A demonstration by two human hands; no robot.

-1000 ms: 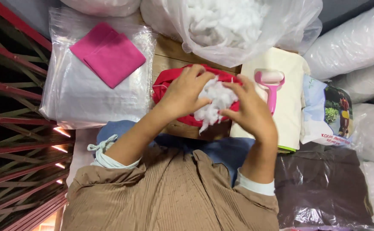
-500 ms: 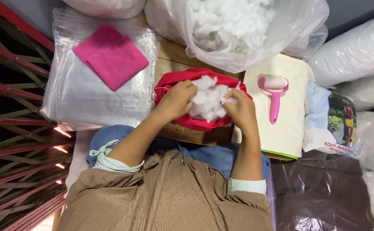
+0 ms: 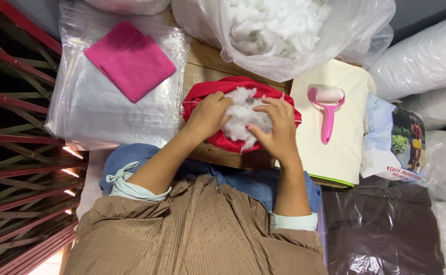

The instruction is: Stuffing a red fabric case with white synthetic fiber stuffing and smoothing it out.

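Note:
A red fabric cover (image 3: 218, 90) lies open on a wooden board in front of me, with white fluffy stuffing (image 3: 243, 114) bulging from its mouth. My left hand (image 3: 207, 114) grips the cover's left edge and presses against the stuffing. My right hand (image 3: 276, 127) lies on the stuffing from the right, fingers curled into it. Both sleeves are brown over light cuffs.
A large clear bag of white stuffing (image 3: 284, 30) sits behind the cover. A pink lint roller (image 3: 327, 109) lies on a cream sheet (image 3: 348, 147) at right. Folded pink cloth (image 3: 131, 58) rests on a stack of clear plastic bags (image 3: 116, 107) at left. More filled bags (image 3: 427, 56) at right.
Both hands have moved down from holding a clump of stuffing above the cover to pushing it into the red cover's opening. The cover now looks fuller.

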